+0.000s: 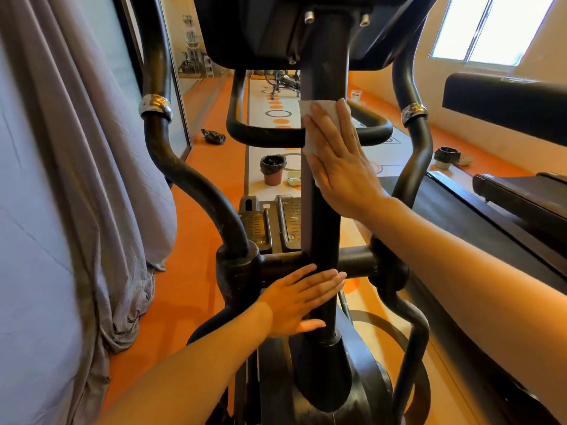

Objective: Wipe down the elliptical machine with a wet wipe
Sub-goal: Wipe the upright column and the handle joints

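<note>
Wipe [319, 118] lies flat on the elliptical's centre post [325, 216], pressed under your right hand [340, 170], fingers straight. Your left hand [299, 302] braces lower on that post, fingers relaxed. Keep your palm flat and stroke downward, overlapping passes.

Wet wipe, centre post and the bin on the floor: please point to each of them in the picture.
wet wipe [319, 109], head view, bare white part above the fingers.
centre post [323, 228], head view, black shaft between the two hands.
bin [272, 176], head view, brown wall below the black liner.
</note>
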`<state>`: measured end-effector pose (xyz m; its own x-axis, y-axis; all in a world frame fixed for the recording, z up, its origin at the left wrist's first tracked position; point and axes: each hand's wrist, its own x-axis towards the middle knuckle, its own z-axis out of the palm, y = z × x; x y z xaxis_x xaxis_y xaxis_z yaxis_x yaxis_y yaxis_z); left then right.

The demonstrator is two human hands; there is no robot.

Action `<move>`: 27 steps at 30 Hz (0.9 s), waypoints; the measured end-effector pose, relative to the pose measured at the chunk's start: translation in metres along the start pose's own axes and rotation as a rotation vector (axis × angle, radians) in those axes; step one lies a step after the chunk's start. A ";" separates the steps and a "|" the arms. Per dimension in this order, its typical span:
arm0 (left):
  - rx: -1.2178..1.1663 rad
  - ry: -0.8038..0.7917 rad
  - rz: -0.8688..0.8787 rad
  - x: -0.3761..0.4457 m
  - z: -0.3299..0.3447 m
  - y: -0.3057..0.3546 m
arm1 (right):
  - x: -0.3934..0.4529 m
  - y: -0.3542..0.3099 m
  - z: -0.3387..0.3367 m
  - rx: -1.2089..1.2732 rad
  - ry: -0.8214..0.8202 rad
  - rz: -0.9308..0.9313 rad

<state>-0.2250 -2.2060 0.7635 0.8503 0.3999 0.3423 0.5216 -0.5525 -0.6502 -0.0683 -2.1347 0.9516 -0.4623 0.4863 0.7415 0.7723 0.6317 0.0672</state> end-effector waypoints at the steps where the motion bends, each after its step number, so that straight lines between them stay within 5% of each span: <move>1: 0.004 -0.001 0.002 0.000 0.000 0.000 | -0.004 -0.004 0.003 0.029 0.002 0.028; 13: 0.046 -0.006 0.086 0.001 -0.001 -0.013 | 0.000 0.006 -0.007 -0.110 -0.076 -0.076; 22: 0.072 0.050 0.151 0.002 0.006 -0.021 | 0.010 -0.009 0.006 -0.007 0.081 0.084; 27: 0.070 0.067 0.185 0.004 0.006 -0.028 | 0.004 -0.011 0.006 0.006 0.028 0.108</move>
<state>-0.2367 -2.1847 0.7794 0.9352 0.2455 0.2551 0.3515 -0.5588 -0.7511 -0.0815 -2.1364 0.9492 -0.3644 0.5345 0.7626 0.8142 0.5803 -0.0177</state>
